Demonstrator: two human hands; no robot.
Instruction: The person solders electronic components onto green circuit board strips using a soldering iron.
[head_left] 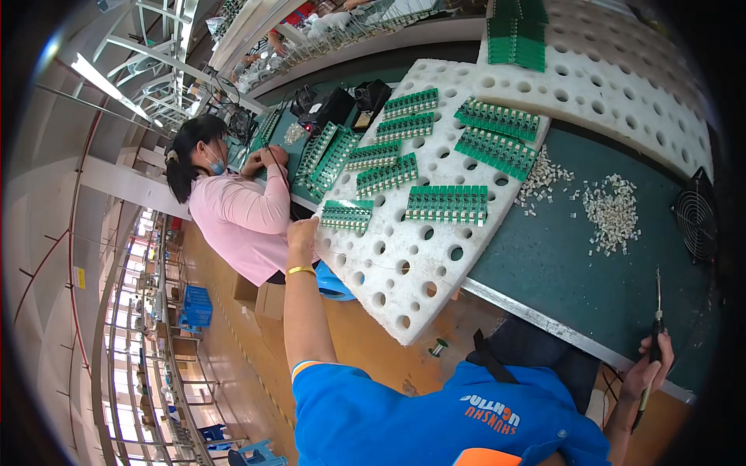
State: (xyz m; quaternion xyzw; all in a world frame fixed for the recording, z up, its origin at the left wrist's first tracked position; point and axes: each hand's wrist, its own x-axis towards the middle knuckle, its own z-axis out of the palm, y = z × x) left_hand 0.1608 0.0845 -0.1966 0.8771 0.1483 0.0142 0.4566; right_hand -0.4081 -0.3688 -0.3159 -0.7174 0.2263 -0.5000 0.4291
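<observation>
My left hand (303, 231) is closed at the left edge of a white foam board (365, 287) full of round holes. From its pinched fingers a thin, faint line that looks like solder wire trails over the board. Just beside those fingers lies a small green circuit board panel (347, 215). Another green panel (447, 204) with white parts along it sits farther right, and several more lie toward the far end. Low on the right, my right hand (651, 363) grips the handle of a soldering iron (659, 317), its tip pointing away from me above the dark green bench.
Loose piles of small white connectors (611, 213) lie on the bench (544, 260). A black fan (694, 213) stands at the right. A second foam board (575, 97) holds stacked green boards (516, 43). A co-worker in pink (241, 203) works at the left. A spool (439, 347) shows below the board.
</observation>
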